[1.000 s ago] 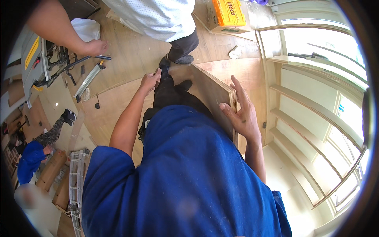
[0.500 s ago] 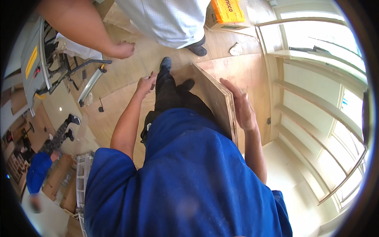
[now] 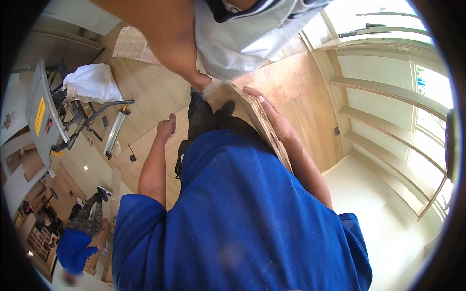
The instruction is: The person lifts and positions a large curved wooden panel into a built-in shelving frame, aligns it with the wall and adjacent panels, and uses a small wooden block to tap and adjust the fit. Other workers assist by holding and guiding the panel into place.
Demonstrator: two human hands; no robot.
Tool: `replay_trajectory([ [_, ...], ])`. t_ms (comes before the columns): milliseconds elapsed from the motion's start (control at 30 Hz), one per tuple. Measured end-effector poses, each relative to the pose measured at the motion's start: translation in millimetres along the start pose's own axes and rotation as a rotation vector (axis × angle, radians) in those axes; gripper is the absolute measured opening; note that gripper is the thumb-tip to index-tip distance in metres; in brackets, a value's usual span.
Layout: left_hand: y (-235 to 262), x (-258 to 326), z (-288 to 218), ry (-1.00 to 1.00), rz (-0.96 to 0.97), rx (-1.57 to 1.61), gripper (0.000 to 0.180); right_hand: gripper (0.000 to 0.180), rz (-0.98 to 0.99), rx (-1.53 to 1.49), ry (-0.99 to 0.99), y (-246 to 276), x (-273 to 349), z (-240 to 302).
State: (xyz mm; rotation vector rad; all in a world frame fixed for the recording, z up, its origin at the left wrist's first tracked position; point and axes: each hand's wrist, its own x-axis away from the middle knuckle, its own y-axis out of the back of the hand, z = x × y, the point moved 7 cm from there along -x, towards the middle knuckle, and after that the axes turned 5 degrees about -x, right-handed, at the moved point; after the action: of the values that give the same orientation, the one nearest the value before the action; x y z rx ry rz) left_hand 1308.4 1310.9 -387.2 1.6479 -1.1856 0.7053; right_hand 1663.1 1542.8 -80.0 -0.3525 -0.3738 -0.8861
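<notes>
A plywood board (image 3: 259, 119) stands on edge, tilted against my right side, its layered edge facing up. My right hand (image 3: 266, 109) lies along its outer face, fingers near the far corner, and presses it toward me. My left hand (image 3: 167, 127) hangs apart from the board at my left, its fingers curled; what they hold, if anything, does not show. Just ahead, a co-worker in a white mesh shirt (image 3: 242, 48) leans close, with one hand (image 3: 199, 80) low near my leg. The shirt hides part of the floor beyond the board.
A table saw (image 3: 43, 114) on a folding stand is at the left, with a white sack (image 3: 92, 82) behind it. A metal rail (image 3: 116, 131) lies on the floor nearby. Wooden shelf framing (image 3: 383, 92) lines the right wall. Another person in blue (image 3: 75, 247) is at the lower left.
The co-worker has moved nearer and to the right, covering the yellow-topped box. My view has turned slightly right. My left hand has lowered and drawn back; my right hand still holds the board.
</notes>
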Motion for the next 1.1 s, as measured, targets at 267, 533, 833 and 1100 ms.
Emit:
replay_trajectory([
  [267, 11.5, 15.0, -35.5, -0.096, -0.026, -0.052, 0.038, 0.044, -0.259, 0.693, 0.284, -12.2, 34.3, 80.5],
  [533, 2.6, 10.8, -26.3, -0.127, -0.018, -0.036, 0.034, 0.027, -0.383, 1.066, 0.522, -18.9, 31.5, 80.5],
  [833, 10.0, 3.9, 1.6, 0.003, -0.012, 0.043, 0.031, 0.026, -0.345, 1.079, 0.505, -17.0, 31.2, 84.8],
  [1100, 70.2, -53.1, -61.2, 0.040, -0.057, -0.134, 0.036, 0.027, -0.300, 1.076, 0.339, -12.4, 28.0, 84.5],
])
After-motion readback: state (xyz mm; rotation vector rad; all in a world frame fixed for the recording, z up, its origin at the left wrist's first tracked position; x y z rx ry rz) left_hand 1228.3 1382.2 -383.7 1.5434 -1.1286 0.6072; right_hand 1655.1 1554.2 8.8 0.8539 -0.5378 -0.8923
